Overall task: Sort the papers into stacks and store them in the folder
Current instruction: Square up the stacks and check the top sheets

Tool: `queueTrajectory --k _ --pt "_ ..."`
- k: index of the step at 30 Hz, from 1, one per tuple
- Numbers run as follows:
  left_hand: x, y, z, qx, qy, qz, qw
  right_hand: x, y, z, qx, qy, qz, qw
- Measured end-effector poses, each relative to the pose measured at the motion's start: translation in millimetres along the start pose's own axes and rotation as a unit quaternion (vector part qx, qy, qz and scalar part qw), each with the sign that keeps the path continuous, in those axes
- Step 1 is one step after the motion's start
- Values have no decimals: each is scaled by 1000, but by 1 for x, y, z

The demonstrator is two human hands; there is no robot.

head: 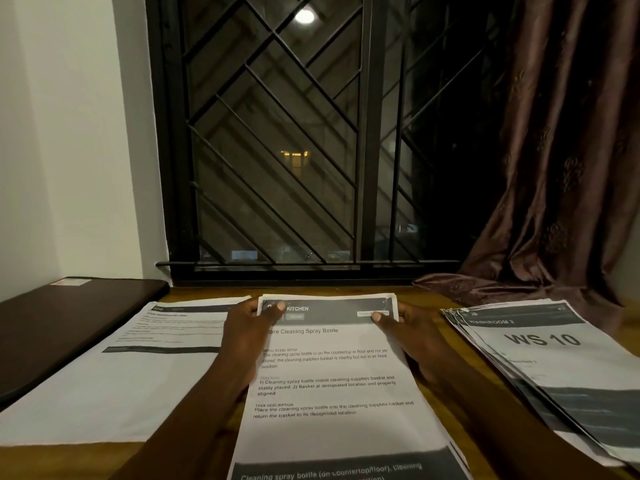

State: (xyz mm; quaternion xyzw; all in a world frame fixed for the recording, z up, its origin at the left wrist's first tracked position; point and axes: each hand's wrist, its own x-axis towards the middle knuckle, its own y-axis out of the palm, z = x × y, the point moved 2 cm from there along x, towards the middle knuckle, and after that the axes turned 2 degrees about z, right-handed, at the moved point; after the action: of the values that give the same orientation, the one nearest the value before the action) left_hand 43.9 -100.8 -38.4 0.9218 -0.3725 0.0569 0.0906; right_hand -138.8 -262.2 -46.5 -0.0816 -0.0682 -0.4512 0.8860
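Gripping kitchen stack (332,375) at far corners with left hand (246,336) and right hand (414,337), fingers (377,317) closed on it. Right of it washroom stack (554,362); left of it loose sheets (138,368), dark folder (65,323).

Bare left grip (247,336) and right grip (412,337) — forearms (194,410) bare too, thumbnails (280,305) seemingly short.

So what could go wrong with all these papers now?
1. The left hand and right hand pinch only the far corners of the kitchen stack; lifted that way, loose sheets might sag or slip out.
2. The washroom stack is already fanned out and lies close to the right arm, so a bump could scatter it.
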Motion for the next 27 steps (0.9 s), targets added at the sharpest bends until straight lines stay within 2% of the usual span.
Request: queueTrajectory --k 4,10,16,21,27 --pt "-1 -3 1 -16 -2 -14 1000 2 1 -1 8 -7 0 1000" --pt "-2 0 2 22 1 -5 1000 4 -4 0 -13 -25 -24 999" --pt "-2 1 6 -7 -55 52 997 11 -12 -4 9 -39 -55 998" --pt "-3 -1 4 -68 -64 13 996 12 -12 -2 20 -63 -91 994" --pt "-4 -5 4 -77 -71 -8 994 9 -12 1 15 -95 -100 990"
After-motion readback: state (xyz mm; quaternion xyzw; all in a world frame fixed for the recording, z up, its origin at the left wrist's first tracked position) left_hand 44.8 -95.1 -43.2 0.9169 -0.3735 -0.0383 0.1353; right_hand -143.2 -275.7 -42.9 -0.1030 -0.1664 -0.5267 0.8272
